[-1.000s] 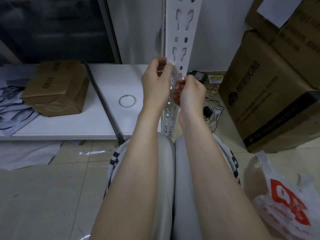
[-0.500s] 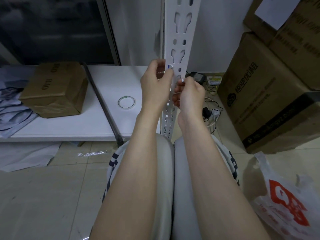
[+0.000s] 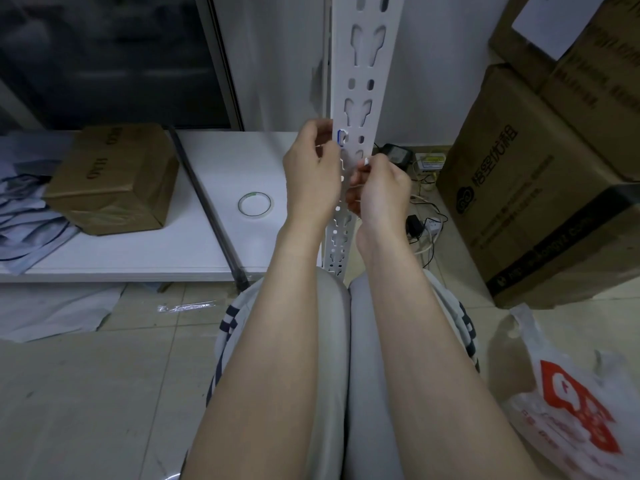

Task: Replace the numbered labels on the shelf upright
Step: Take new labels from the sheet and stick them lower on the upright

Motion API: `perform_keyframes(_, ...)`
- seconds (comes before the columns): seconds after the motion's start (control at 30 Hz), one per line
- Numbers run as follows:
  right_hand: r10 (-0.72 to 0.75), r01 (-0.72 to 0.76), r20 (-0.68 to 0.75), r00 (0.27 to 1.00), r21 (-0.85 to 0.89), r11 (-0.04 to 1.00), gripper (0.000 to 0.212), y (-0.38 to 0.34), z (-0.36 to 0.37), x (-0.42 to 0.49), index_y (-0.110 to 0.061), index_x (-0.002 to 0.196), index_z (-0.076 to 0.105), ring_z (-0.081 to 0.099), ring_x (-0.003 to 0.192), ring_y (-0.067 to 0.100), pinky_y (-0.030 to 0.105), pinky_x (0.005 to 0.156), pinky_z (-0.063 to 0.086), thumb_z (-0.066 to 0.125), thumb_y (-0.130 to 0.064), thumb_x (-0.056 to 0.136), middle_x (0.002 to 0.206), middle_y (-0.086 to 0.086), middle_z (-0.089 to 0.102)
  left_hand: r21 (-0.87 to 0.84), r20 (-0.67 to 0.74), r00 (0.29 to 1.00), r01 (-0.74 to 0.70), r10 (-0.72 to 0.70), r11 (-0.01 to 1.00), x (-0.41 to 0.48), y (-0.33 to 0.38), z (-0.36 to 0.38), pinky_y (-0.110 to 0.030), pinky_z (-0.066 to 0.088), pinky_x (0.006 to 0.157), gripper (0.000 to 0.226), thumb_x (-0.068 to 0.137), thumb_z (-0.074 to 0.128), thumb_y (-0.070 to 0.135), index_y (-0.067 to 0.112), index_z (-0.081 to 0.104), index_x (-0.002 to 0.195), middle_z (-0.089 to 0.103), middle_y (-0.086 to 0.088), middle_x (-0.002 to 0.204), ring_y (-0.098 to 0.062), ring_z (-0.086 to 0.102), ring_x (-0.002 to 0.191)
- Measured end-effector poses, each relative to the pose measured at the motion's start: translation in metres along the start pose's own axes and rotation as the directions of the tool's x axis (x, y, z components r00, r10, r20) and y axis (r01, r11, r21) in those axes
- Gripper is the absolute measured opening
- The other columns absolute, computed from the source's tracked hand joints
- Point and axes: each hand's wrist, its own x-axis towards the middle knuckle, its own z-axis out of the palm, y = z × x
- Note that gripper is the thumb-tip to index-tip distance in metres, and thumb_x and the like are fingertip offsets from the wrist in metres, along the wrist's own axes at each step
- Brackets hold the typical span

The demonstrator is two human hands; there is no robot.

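A white slotted shelf upright [image 3: 360, 64] stands straight up in front of my knees. A small label with a blue border [image 3: 340, 138] is stuck on its left edge. My left hand [image 3: 311, 174] is beside that edge with its fingers curled just left of the label. My right hand [image 3: 379, 188] is lower, in front of the upright, and pinches something small and white at its fingertips; what it is cannot be told.
A low white board [image 3: 138, 251] at the left carries a brown cardboard box [image 3: 114, 178], a tape roll [image 3: 255, 204] and a dark rod [image 3: 207, 209]. Big cartons [image 3: 540, 174] stand at the right, cables and adapters [image 3: 420, 216] behind, a plastic bag [image 3: 568, 403] at the lower right.
The blue-bordered label has come into sight on the upright's left edge as my left fingers moved off it. Both hands have stayed in almost the same place.
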Motion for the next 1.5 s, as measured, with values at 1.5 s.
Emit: perform_keyframes(1.5, 0.011, -0.011, 0.007, 1.0, 0.009, 1.0, 0.032, 0.0, 0.001, -0.0006, -0.013, 0.062, 0.05, 0.036, 0.046, 0.014, 0.019, 0.04, 0.029, 0.04, -0.005, 0.092, 0.055, 0.003, 0.047, 0.006, -0.022, 1.0, 0.015, -0.015, 1.0, 0.0014, 0.0, 0.001, -0.019, 0.051, 0.077, 0.028, 0.083, 0.049, -0.003, 0.008, 0.066, 0.104, 0.069, 0.005, 0.092, -0.003, 0.062, 0.082)
